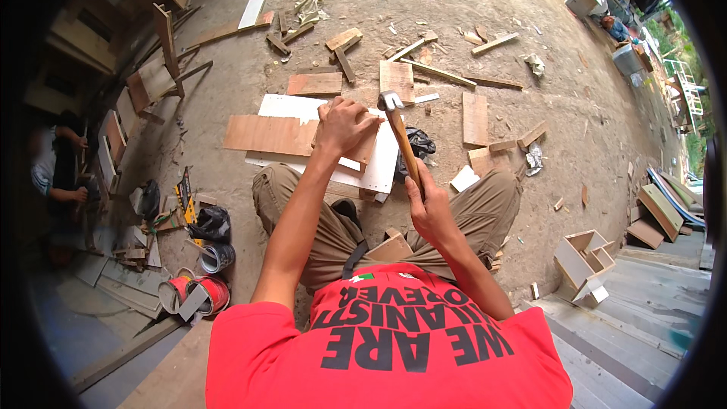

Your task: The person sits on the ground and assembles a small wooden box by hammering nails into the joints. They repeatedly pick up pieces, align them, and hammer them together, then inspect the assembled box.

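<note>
Person seated on the floor (560,144), legs bent to either side, red shirt (447,363) nearest. One wooden piece (390,248) lies between the thighs.

Right hand (430,208): closed round the handle of one hammer (404,136), which slants away, head over the white board's far right part; contact cannot be told.

Left hand (342,125): fingers bent over one small brown board (362,148); firm grip or mere pressing, cannot tell. That piece lies above the white board (385,163), toward its right edge. One long brown board (265,134) runs past the white board's left edge, its right end partly hidden by hand and wrist.

Containers, floor at left: two red tins (216,295), a pale flat piece (194,303) across the mouth of one; insides unclear. Just beyond, one grey tin (218,257) with a black bag (210,223) against it, then a yellow tool (186,201), kind unclear. Floor at right, by the metal sheets (613,326): one wooden box (585,263), tilted, dividers inside.

Crowding the white board's right edge: a dark plastic bag (419,142). Around its far and right sides, three short boards (475,119); farther, scattered battens (496,44), too jumbled to count.

Far left edge: one co-worker (45,163), both hands showing, beside wooden furniture parts (155,79).
</note>
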`<move>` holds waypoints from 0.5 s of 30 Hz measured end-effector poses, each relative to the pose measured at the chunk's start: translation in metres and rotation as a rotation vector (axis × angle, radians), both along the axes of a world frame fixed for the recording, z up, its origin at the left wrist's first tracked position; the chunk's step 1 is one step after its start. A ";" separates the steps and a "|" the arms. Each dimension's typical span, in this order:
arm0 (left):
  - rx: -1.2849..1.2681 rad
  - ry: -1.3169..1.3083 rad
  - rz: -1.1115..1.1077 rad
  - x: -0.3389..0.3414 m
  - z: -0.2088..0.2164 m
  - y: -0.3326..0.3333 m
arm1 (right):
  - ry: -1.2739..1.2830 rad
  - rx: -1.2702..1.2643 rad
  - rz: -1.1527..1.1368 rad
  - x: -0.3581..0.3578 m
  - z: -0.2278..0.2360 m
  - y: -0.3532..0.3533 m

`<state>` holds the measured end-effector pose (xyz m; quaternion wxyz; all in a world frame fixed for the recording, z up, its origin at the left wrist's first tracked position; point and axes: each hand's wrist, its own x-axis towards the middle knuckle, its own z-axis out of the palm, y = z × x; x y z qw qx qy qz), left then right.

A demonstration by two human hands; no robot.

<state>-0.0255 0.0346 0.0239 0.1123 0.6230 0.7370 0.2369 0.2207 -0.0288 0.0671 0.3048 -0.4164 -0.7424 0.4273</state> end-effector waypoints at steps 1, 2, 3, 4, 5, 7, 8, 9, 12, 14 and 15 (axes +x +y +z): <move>0.000 -0.009 0.003 -0.002 -0.001 -0.001 | -0.009 -0.063 -0.015 -0.001 0.014 -0.002; 0.005 -0.001 0.007 -0.004 -0.002 -0.002 | -0.018 -0.126 -0.029 -0.003 0.026 -0.003; 0.011 0.004 0.004 -0.003 -0.003 -0.002 | 0.032 -0.115 -0.043 -0.003 0.032 -0.005; 0.017 0.008 0.002 -0.002 -0.003 -0.001 | 0.031 -0.077 -0.032 -0.003 0.030 -0.006; 0.013 0.004 0.007 -0.001 -0.004 -0.002 | 0.029 -0.039 -0.021 -0.003 0.025 -0.006; 0.009 -0.003 0.008 0.001 0.001 -0.002 | -0.016 -0.015 -0.007 -0.001 0.013 -0.003; 0.000 -0.004 0.003 0.002 0.002 -0.001 | -0.060 -0.031 -0.001 0.001 0.004 0.001; -0.009 -0.001 0.007 0.001 0.002 -0.001 | -0.100 -0.048 0.013 -0.001 0.005 0.003; -0.003 0.001 0.005 -0.001 0.001 -0.001 | -0.054 -0.133 -0.026 -0.002 0.026 0.003; -0.005 0.004 0.006 -0.002 0.001 -0.003 | -0.010 -0.121 -0.028 -0.005 0.031 -0.001; -0.009 0.007 0.004 -0.001 0.003 -0.002 | -0.012 -0.112 -0.020 -0.005 0.031 -0.001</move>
